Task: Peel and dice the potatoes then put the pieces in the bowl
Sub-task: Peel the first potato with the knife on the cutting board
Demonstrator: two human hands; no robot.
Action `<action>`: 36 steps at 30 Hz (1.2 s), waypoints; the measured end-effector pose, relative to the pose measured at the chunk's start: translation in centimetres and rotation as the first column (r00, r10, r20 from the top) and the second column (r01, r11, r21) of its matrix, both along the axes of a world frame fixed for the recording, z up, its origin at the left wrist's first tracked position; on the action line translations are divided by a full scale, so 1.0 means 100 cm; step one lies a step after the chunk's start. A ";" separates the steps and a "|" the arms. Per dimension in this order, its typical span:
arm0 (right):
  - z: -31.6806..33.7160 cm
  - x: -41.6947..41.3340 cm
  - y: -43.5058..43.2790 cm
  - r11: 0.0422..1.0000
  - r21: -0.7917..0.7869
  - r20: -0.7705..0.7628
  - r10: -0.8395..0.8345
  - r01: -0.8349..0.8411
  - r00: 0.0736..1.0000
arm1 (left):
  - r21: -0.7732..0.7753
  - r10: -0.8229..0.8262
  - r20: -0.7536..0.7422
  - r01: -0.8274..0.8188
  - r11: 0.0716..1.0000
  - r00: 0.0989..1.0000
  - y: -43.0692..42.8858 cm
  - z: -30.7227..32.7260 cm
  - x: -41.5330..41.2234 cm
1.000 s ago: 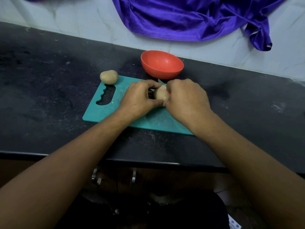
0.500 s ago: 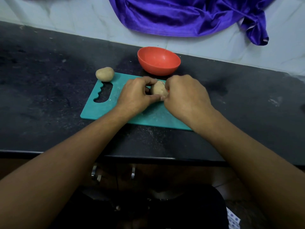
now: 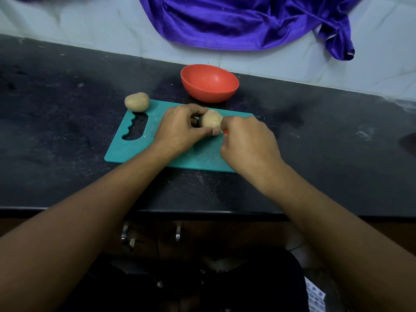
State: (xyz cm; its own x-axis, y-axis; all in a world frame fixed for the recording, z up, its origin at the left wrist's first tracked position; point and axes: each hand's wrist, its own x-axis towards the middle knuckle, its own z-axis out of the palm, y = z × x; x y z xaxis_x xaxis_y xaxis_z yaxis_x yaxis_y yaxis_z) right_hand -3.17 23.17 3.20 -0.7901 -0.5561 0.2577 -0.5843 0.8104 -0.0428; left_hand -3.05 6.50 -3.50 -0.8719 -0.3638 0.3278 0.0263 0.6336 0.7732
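My left hand [image 3: 180, 129] grips a tan unpeeled potato [image 3: 210, 119] just above the teal cutting board [image 3: 139, 149]. Pressed against the potato's right side, my right hand [image 3: 247, 140] is closed on a small red-handled tool [image 3: 225, 131]. Only a sliver of red shows, and the blade is hidden. A second whole potato [image 3: 136, 102] rests at the board's far left corner, by the handle cut-out. Just behind the board stands an empty red bowl [image 3: 209, 83].
The board lies on a dark stone counter [image 3: 67, 131] whose front edge runs below my forearms. A purple cloth [image 3: 247, 21] hangs on the tiled wall behind the bowl. Metal cabinet handles [image 3: 126, 235] show under the counter.
My right hand has slid back toward me and to the right along the potato, uncovering more of it. The tool's tip, seen above the potato one second ago, is now hidden.
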 end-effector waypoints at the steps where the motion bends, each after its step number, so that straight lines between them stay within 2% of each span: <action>1: 0.002 -0.002 -0.001 1.000 -0.015 0.014 0.000 0.000 1.000 | -0.004 0.008 0.002 -0.008 1.000 1.000 0.000 0.000 0.000; 9: -0.006 -0.002 0.002 0.994 -0.107 0.100 -0.001 0.012 0.995 | -0.010 0.030 0.001 -0.030 1.000 1.000 0.000 -0.002 -0.001; 18: -0.017 0.003 0.005 0.993 0.040 0.108 -0.114 0.111 0.988 | -0.029 0.034 -0.013 -0.034 0.999 0.999 0.002 -0.001 -0.001; 26: -0.011 -0.011 -0.013 0.992 0.080 0.263 -0.120 0.102 0.957 | -0.026 0.030 -0.022 -0.030 0.999 0.999 0.001 -0.002 -0.001; 32: -0.016 -0.001 0.004 0.990 0.093 0.285 -0.125 0.102 0.950 | 0.027 0.020 -0.014 -0.019 0.999 1.000 -0.001 -0.002 -0.001; 36: -0.015 -0.006 -0.004 0.988 0.110 0.292 -0.133 0.106 0.947 | -0.009 0.039 -0.024 -0.039 0.999 0.999 0.000 -0.002 -0.001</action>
State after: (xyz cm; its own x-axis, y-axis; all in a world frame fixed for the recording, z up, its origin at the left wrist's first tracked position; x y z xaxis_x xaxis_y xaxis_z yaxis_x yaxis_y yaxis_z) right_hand -3.73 22.74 1.68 -0.8851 -0.4630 -0.0471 -0.4548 0.8821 -0.1227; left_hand -3.16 6.54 -3.67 -0.8493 -0.3939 0.3515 0.0198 0.6416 0.7668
